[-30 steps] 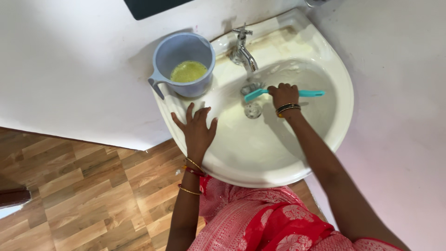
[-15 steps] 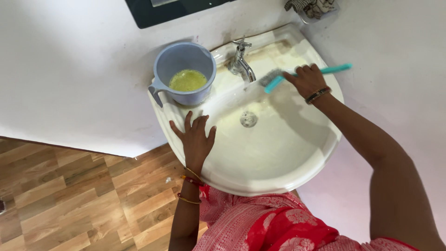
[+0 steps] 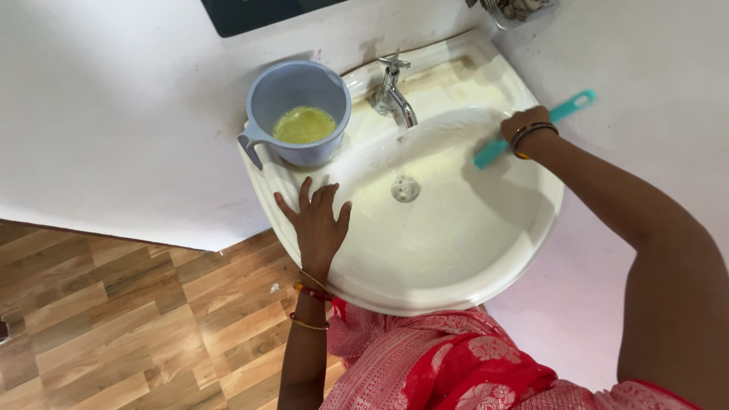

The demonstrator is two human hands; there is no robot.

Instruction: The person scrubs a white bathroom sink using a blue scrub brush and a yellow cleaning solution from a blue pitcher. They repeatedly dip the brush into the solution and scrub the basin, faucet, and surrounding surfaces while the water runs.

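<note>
My right hand [image 3: 522, 125] grips a teal long-handled brush [image 3: 492, 153] and presses its head against the inner right wall of the white wash basin [image 3: 425, 281]. The handle end sticks out past the basin's right rim. My left hand [image 3: 317, 220] lies flat with fingers spread on the basin's left rim, just below a grey-blue jug [image 3: 296, 95] holding yellow-green liquid. A chrome tap [image 3: 393, 95] stands at the back of the basin, and the drain [image 3: 405, 187] sits in the middle of the bowl.
White walls [image 3: 114, 114] surround the basin on the left and right. Wood-pattern flooring [image 3: 137, 319] lies below left. A dark-framed panel [image 3: 250, 11] hangs above the jug. A patterned cloth [image 3: 516, 7] shows at the top right. My red patterned garment [image 3: 440, 364] fills the bottom.
My right hand has carried the brush from the drain area up past the tap and over to the right inner wall. My left hand has stayed on the left rim.
</note>
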